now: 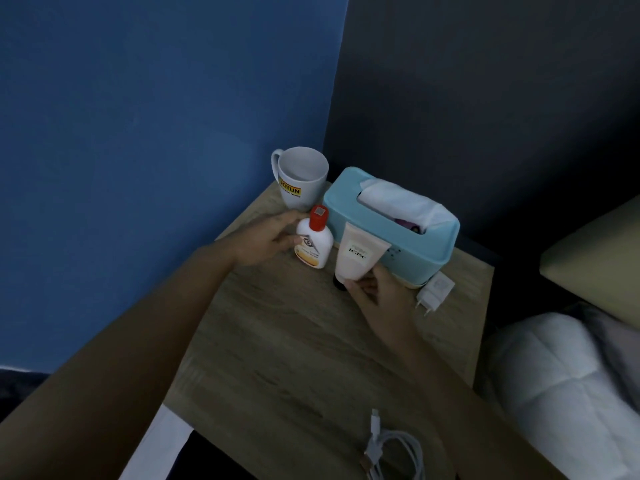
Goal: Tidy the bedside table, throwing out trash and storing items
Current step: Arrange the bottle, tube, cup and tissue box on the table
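Your left hand is cupped around the side of the small white plastic bottle with the red cap, fingers curled loosely against its rounded shoulder and thumb near the top, so it grips the bottle while the bottle stands upright on the light wood-grain bedside table. Your right hand pinches the lower end of the pale peach squeeze tube with the black cap, fingertips closed on its soft matte body just above the cap; the tube stands cap-down, its flat crimped end uppermost, leaning against the front of the light blue plastic tissue box. That box has rounded corners and a smooth lid, with white crumpled tissue rising from its slot. Behind the bottle, in the table's far corner, sits a glossy white ceramic mug with a yellow logo, its handle turned to the left. A white plastic charger plug lies flat just beside the box's right front corner. Near the table's front edge rests a loosely coiled white cable, well apart from both hands.
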